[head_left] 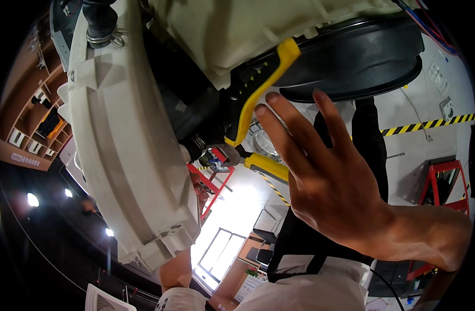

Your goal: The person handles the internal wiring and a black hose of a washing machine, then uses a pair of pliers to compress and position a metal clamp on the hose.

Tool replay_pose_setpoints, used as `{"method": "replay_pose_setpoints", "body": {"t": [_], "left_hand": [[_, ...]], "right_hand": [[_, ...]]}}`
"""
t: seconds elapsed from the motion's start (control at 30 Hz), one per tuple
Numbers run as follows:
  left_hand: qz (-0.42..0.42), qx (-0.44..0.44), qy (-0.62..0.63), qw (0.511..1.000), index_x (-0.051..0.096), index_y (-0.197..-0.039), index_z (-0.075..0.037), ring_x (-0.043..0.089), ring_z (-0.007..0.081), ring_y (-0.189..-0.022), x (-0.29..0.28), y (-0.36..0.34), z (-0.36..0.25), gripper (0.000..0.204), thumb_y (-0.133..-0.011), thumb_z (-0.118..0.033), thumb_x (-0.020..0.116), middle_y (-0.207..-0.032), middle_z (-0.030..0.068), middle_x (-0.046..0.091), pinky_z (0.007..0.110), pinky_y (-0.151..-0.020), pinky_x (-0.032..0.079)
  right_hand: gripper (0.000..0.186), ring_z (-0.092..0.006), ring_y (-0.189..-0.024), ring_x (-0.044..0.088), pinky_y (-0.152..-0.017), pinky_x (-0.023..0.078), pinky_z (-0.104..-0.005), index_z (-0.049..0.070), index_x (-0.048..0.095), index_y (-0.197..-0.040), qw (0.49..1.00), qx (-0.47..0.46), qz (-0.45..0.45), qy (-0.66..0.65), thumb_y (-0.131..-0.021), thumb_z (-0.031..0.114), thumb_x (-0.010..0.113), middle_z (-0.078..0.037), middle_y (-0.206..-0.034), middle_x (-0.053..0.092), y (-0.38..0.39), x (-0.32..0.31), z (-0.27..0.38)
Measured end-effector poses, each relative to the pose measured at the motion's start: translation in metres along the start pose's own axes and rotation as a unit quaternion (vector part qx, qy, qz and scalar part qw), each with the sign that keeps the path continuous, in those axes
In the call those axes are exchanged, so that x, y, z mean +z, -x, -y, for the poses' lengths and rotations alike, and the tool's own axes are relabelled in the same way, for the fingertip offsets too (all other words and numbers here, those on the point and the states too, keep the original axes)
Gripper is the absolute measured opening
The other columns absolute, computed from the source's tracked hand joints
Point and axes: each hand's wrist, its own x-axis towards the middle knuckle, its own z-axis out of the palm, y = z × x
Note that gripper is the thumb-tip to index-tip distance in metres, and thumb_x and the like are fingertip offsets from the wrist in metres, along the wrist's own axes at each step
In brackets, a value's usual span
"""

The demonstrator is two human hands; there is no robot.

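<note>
A pair of pliers with yellow-and-black handles (255,98) is spread wide, its jaws beside a black hose fitting (195,149) on a large off-white plastic housing (118,145). My right hand (333,179) is seen from the back, its fingers stretched toward the upper handle. Behind its palm runs the lower handle (268,166), which the hand seems to hold; the thumb is hidden. Only the forearm (175,269) of my left arm shows, passing behind the housing; that hand's fingers cannot be made out.
A black hose (100,18) with a wire clamp (105,37) joins the housing's top. Above the right hand hangs a round black part (351,57). Red stands (447,179), striped floor tape (429,124) and wooden shelves (35,119) lie farther off. Red and blue wires (429,28) hang upper right.
</note>
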Motion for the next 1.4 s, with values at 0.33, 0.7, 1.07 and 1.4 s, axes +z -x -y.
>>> {"method": "replay_pose_setpoints", "body": {"t": [0.33,0.7,1.07,1.4], "left_hand": [[0.003,-0.013,0.021,1.0,0.045,-0.119,0.007,0.059,0.0235,-0.088,-0.002,0.002,-0.002,0.039,-0.09,-0.018,0.052,-0.104,0.0211,0.053,0.035,-0.08,0.051],[0.01,-0.002,0.015,1.0,0.045,-0.119,0.006,0.057,0.0231,-0.09,-0.003,0.004,0.001,0.038,-0.089,-0.016,0.054,-0.105,0.0207,0.052,0.033,-0.08,0.05],[0.035,0.008,-0.031,0.999,0.043,-0.121,0.005,0.057,0.0209,-0.091,-0.005,0.001,0.0,0.041,-0.088,-0.016,0.055,-0.106,0.0187,0.052,0.031,-0.081,0.05],[0.026,0.014,-0.011,1.0,0.044,-0.118,0.005,0.056,0.0211,-0.089,-0.009,0.004,0.003,0.038,-0.089,-0.017,0.055,-0.104,0.0195,0.052,0.031,-0.081,0.05]], "right_hand": [[0.042,-0.028,-0.119,0.044,-0.103,0.027,-0.0518,-0.008,0.061,-0.106,0.991,-0.094,-0.031,0.087,-0.069,0.01,0.059,-0.019,-0.112,0.059,-0.023,-0.012,-0.01],[0.04,-0.0275,-0.115,0.046,-0.104,0.024,-0.049,-0.005,0.06,-0.111,0.986,-0.129,0.039,0.1,-0.079,0.019,0.055,-0.016,-0.117,0.056,-0.04,-0.014,-0.018],[0.041,-0.0274,-0.117,0.045,-0.104,0.025,-0.0472,-0.004,0.059,-0.112,0.985,-0.14,0.029,0.092,-0.078,0.019,0.056,-0.015,-0.118,0.056,-0.049,-0.019,-0.022],[0.042,-0.0272,-0.118,0.044,-0.104,0.025,-0.0456,-0.003,0.058,-0.113,0.981,-0.145,0.003,0.125,-0.078,0.019,0.056,-0.014,-0.119,0.055,-0.058,-0.023,-0.024]]}}
